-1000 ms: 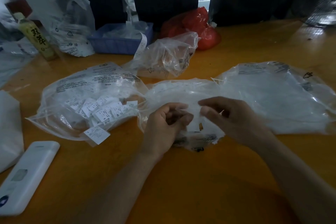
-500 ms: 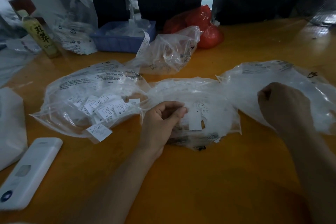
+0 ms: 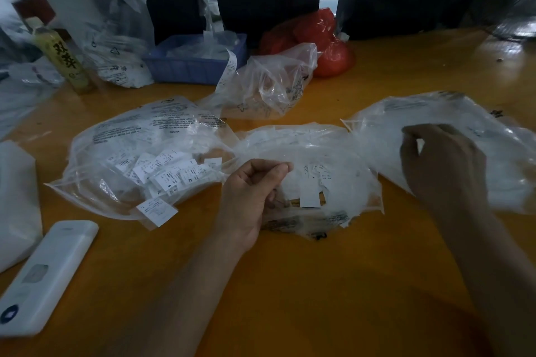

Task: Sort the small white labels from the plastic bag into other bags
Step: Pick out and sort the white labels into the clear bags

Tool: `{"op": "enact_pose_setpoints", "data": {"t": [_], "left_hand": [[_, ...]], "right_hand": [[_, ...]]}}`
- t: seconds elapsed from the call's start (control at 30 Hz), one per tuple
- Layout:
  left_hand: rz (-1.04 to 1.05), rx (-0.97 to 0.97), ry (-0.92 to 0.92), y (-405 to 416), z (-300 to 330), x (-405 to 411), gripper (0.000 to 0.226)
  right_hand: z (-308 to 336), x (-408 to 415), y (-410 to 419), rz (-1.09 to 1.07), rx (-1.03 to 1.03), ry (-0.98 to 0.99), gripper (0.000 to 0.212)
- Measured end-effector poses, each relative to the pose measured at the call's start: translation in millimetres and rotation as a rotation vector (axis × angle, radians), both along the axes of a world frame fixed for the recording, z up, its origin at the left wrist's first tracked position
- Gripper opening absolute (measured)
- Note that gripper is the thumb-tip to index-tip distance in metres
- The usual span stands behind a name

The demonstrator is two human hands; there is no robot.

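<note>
Cut off by the left edge: a white bag [image 3: 16,206] and the lower end of a white remote [image 3: 43,278]. Blurred beyond reading: the print on the small labels [image 3: 165,171] inside the left clear bag [image 3: 121,136], and the far-left clutter behind the bottle [image 3: 62,59]. Hidden behind the right hand [image 3: 443,165]: part of the right clear bag [image 3: 470,113], with a sliver of white between its curled fingers too small to identify.

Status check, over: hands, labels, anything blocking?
Left hand pinching middle bag edge. Right hand holding a white label over right bag. Nothing blocking.
</note>
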State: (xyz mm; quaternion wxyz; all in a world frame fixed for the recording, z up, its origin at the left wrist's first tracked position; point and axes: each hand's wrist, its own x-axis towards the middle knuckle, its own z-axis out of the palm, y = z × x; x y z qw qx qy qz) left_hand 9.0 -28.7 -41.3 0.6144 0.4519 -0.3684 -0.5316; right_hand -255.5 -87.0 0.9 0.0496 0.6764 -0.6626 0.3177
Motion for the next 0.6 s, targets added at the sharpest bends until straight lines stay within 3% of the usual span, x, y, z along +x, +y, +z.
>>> {"op": "enact_pose_setpoints", "data": {"t": [0.1, 0.17, 0.23, 0.27, 0.37, 0.5, 0.6], "left_hand": [[-0.032, 0.012, 0.056, -1, -1, 0, 0.017], [-0.065, 0.025, 0.069, 0, 1, -1, 0.024], [-0.095, 0.031, 0.052, 2, 1, -2, 0.036], [-0.103, 0.033, 0.052, 3, 2, -2, 0.035], [-0.096, 0.032, 0.061, 3, 4, -5, 0.026], [-0.093, 0.044, 0.009, 2, 0, -5, 0.023], [-0.137, 0.073, -0.135, 3, -3, -4, 0.027]], "right_hand": [[-3, 34, 21, 0.322, -0.043, -0.277, 0.021], [-9, 59, 36, 0.555, 0.217, -0.479, 0.039], [-18, 76, 42, 0.691, 0.414, -0.479, 0.06], [-24, 80, 43, 0.725, 0.441, -0.46, 0.056], [-30, 82, 39, 0.701, 0.447, -0.606, 0.009], [-30, 72, 34, 0.671, 0.422, -0.858, 0.006], [-31, 70, 33, 0.596, 0.324, -0.738, 0.007]]}}
